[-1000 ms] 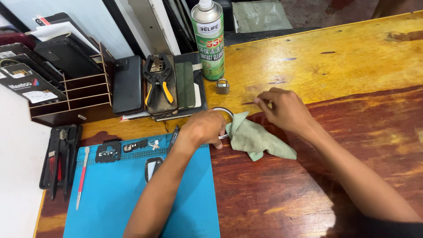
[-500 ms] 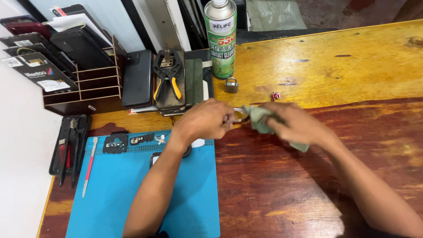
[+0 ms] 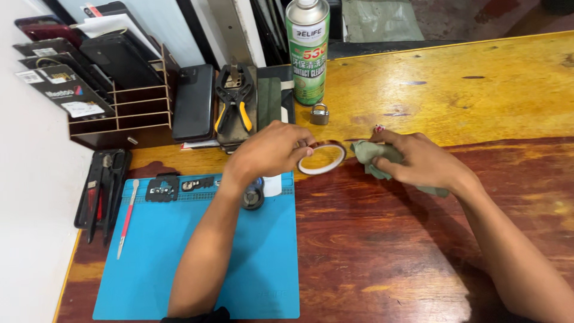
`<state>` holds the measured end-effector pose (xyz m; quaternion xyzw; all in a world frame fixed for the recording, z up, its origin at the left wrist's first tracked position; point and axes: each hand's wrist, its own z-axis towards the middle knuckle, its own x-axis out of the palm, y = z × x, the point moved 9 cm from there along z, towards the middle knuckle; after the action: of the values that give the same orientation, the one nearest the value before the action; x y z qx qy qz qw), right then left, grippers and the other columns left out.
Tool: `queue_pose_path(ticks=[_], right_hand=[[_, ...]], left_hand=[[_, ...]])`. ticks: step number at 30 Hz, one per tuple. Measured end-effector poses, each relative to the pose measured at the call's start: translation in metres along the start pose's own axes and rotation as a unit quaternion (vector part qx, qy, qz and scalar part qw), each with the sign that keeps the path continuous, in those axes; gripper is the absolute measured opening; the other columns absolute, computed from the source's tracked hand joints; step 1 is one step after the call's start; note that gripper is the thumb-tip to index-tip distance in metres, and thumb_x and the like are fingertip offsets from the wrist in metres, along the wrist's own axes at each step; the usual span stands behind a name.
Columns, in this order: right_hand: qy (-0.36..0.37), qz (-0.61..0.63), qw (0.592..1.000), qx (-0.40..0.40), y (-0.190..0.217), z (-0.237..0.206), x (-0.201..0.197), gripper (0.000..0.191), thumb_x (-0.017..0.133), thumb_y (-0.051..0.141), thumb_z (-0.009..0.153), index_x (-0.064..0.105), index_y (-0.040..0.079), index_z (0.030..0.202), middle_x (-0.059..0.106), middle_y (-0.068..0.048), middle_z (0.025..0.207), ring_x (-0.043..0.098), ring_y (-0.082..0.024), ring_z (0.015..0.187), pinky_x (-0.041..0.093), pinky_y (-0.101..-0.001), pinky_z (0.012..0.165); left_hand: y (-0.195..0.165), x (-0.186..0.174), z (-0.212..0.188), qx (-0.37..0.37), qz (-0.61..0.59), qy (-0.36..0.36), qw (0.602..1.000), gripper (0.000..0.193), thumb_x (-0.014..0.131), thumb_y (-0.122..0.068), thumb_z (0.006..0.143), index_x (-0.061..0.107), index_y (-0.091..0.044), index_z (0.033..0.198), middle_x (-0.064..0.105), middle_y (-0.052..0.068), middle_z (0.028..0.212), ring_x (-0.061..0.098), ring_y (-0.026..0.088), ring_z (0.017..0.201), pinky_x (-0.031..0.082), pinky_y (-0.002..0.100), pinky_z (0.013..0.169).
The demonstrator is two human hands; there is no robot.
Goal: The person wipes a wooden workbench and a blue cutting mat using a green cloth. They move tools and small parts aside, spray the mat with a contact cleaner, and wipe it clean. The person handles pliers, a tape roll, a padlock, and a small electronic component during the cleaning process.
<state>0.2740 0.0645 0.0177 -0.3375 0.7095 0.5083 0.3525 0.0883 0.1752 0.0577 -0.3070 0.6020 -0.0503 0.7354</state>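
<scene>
My left hand (image 3: 272, 149) pinches a thin roll of amber tape (image 3: 323, 158) by its near-left edge, holding it just above the wooden table (image 3: 478, 90). My right hand (image 3: 418, 160) lies to the right of the roll, closed over a crumpled green cloth (image 3: 372, 152) that rests on the table. The cloth's left end almost touches the tape roll. A small red scrap (image 3: 378, 128) sits just behind my right hand.
A blue work mat (image 3: 149, 263) lies at the front left with small parts (image 3: 161, 186) and a round dark object (image 3: 253, 196). Behind stand a green spray can (image 3: 307, 51), a small padlock (image 3: 320, 113), pliers (image 3: 233, 98), a black phone (image 3: 194, 101), a wooden rack (image 3: 119, 101). Hand tools (image 3: 101, 191) lie at the left edge.
My right hand came back from the table's middle onto the green cloth and gathered it. My left hand lifted the tape roll clear, so the ring now shows between the hands.
</scene>
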Motion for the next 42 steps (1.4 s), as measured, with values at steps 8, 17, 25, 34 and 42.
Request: queue_pose_path(ticks=[8, 17, 25, 34, 42], right_hand=[[0.070, -0.042, 0.996, 0.028, 0.006, -0.003, 0.008, 0.054, 0.064, 0.045, 0.088, 0.057, 0.031, 0.139, 0.082, -0.015, 0.090, 0.080, -0.034, 0.081, 0.059, -0.0454, 0.092], [0.074, -0.090, 0.993, 0.006, -0.002, 0.004, 0.023, 0.055, 0.075, 0.047, 0.086, 0.058, 0.028, 0.135, 0.071, -0.009, 0.126, 0.070, -0.031, 0.110, 0.055, -0.0441, 0.097], [0.091, -0.112, 0.989, 0.040, -0.032, 0.013, 0.034, 0.055, 0.076, 0.044, 0.084, 0.058, 0.035, 0.135, 0.076, -0.006, 0.119, 0.076, -0.030, 0.106, 0.059, -0.0424, 0.097], [-0.031, -0.079, 0.993, -0.087, -0.089, 0.044, 0.057, 0.055, 0.079, 0.043, 0.080, 0.064, 0.023, 0.130, 0.080, -0.005, 0.108, 0.079, -0.022, 0.093, 0.064, -0.0347, 0.084], [0.019, -0.122, 0.992, -0.034, -0.080, 0.042, 0.050, 0.055, 0.081, 0.044, 0.080, 0.061, 0.028, 0.129, 0.077, -0.002, 0.115, 0.077, -0.027, 0.106, 0.060, -0.0390, 0.095]], left_hand=[[0.018, 0.021, 0.013, -0.046, 0.009, -0.003, 0.999, 0.018, 0.070, -0.017, 0.088, 0.076, -0.003, 0.096, 0.074, 0.020, 0.095, 0.068, 0.041, 0.096, 0.054, 0.050, 0.086], [0.010, 0.029, 0.013, -0.053, 0.086, 0.008, 0.995, 0.018, 0.075, -0.019, 0.081, 0.075, -0.002, 0.089, 0.074, 0.020, 0.092, 0.070, 0.040, 0.095, 0.056, 0.050, 0.081], [0.029, 0.003, -0.083, -0.106, 0.021, -0.065, 0.992, 0.022, 0.074, -0.019, 0.084, 0.073, 0.001, 0.090, 0.073, 0.022, 0.087, 0.070, 0.042, 0.088, 0.056, 0.051, 0.078], [0.134, -0.059, -0.278, -0.408, 0.183, -0.275, 0.851, 0.016, 0.067, -0.009, 0.092, 0.070, 0.006, 0.095, 0.071, 0.027, 0.098, 0.071, 0.045, 0.086, 0.059, 0.051, 0.074], [0.185, -0.031, -0.314, -0.475, 0.214, -0.242, 0.819, 0.015, 0.060, 0.003, 0.083, 0.074, 0.003, 0.088, 0.070, 0.027, 0.099, 0.071, 0.047, 0.088, 0.059, 0.053, 0.075]])
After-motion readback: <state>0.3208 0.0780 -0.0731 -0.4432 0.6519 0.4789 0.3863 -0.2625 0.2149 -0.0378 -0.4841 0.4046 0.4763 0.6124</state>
